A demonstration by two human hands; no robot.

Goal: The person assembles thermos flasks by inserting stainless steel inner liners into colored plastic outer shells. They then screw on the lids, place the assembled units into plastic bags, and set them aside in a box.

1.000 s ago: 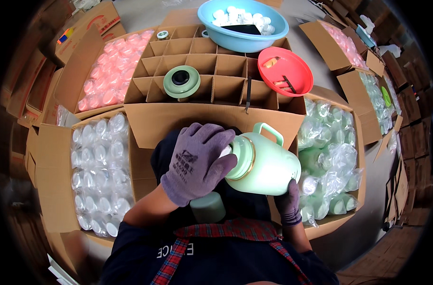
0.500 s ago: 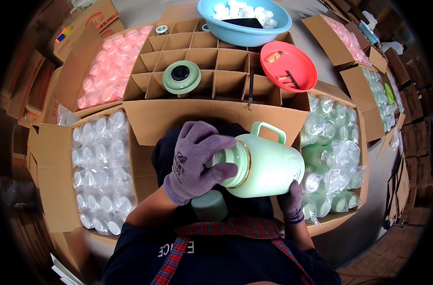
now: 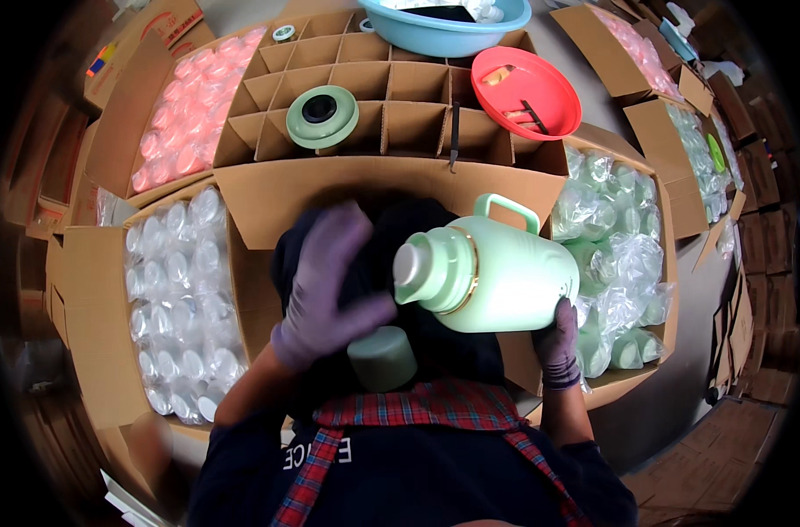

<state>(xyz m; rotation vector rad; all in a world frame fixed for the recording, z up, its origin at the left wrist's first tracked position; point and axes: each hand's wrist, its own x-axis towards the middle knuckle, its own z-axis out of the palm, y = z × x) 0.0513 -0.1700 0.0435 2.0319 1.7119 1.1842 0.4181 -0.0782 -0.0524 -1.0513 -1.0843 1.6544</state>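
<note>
A pale green vacuum jug (image 3: 516,279) lies tilted on its side over my lap, its handle up and its spouted neck pointing left. My right hand (image 3: 558,350), in a grey-purple glove, grips the jug around its base. Beside the spout my left hand (image 3: 323,299), gloved alike and smeared by motion, is held apart from the jug with fingers spread and nothing in them. Below it, on my lap, rests a darker green cup-shaped cap (image 3: 382,358). A round green piece with a black centre (image 3: 323,118) sits on the divided carton ahead.
The divided carton (image 3: 365,189) stands in front, bearing a red basin (image 3: 540,92) with small tools and a blue basin (image 3: 453,35) of white parts. Cartons of bagged clear cups (image 3: 180,307), pink cups (image 3: 198,114) and green pieces (image 3: 615,272) flank me.
My left hand has let go of the jug's neck and drawn back to the left, opening. The spout now shows. The jug has shifted slightly right in my right hand.
</note>
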